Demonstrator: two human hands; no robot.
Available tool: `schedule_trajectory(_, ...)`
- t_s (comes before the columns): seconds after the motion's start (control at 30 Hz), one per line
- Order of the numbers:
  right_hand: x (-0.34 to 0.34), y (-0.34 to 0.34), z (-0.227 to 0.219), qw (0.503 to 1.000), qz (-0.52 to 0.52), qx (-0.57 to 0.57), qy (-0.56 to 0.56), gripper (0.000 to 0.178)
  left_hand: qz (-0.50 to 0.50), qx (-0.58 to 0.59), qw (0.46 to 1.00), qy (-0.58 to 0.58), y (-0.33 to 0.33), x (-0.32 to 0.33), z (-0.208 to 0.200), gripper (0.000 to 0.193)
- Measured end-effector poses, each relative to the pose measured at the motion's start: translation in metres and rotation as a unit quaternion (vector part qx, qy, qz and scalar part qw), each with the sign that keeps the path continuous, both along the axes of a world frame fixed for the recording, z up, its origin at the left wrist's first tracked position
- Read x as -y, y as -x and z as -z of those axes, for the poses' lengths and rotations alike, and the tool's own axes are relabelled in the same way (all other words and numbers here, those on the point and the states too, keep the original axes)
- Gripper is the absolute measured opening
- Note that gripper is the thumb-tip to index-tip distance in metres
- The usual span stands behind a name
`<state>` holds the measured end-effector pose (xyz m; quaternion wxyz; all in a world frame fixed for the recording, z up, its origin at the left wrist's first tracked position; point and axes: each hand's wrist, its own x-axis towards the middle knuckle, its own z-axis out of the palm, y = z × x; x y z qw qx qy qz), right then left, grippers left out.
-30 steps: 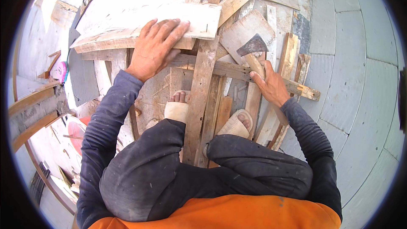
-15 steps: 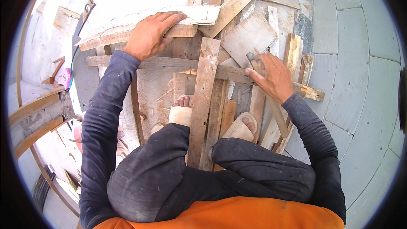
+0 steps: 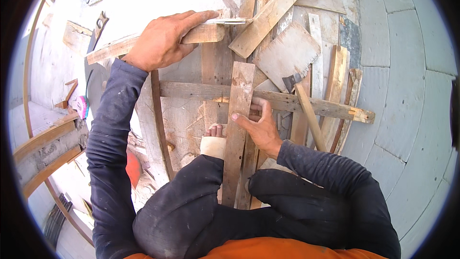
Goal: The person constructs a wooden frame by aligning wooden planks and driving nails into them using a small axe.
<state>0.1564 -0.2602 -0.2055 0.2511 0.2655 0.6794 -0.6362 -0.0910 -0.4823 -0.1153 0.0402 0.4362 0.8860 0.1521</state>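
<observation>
My left hand is closed over the edge of a wooden board, with its thumb on the near edge and its fingers over the top. The board's pale face is seen almost edge-on. My right hand pinches the right edge of a long narrow plank, thumb on top and fingers curled at its side. That plank runs from between my legs across a wooden crosspiece. To the right a hammer rests across the crosspiece, its dark head at the far end, with no hand on it.
Loose boards and a square plywood piece lie beyond the crosspiece. A handsaw is at the far left. Grey planks cover the right side. My sandalled foot stands near the narrow plank.
My right hand has let go of the hammer, leaving it on the crosspiece, and has moved left onto the narrow plank. The board in my left hand has tilted, showing less of its pale face.
</observation>
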Motion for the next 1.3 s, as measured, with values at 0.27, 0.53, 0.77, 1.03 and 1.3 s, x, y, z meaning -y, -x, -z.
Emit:
schedule_trajectory(0.27, 0.010, -0.045, 0.018, 0.973, -0.028, 0.178, 0.146, 0.100, 0.015, 0.071, 0.997, -0.014, 0.021, 0.002, -0.028, 0.075)
schedule_trajectory(0.53, 0.001, -0.047, -0.019, 0.981, 0.003, 0.132, 0.141, 0.089, 0.007, 0.057, 0.998, -0.013, 0.015, 0.000, -0.029, 0.075)
schedule_trajectory(0.77, 0.017, -0.026, -0.057, 0.977, 0.023, 0.054, 0.205, 0.086, -0.014, 0.072, 0.997, -0.028, 0.008, 0.005, -0.016, 0.070)
schedule_trajectory(1.03, 0.041, -0.018, -0.065, 0.979, 0.012, -0.013, 0.202, 0.089, 0.000, -0.047, 0.997, -0.054, 0.010, -0.001, -0.005, 0.062)
schedule_trajectory(1.3, 0.037, 0.007, -0.082, 0.976, 0.014, 0.018, 0.218, 0.087, 0.000, -0.043, 0.994, -0.102, 0.025, -0.003, 0.002, 0.059)
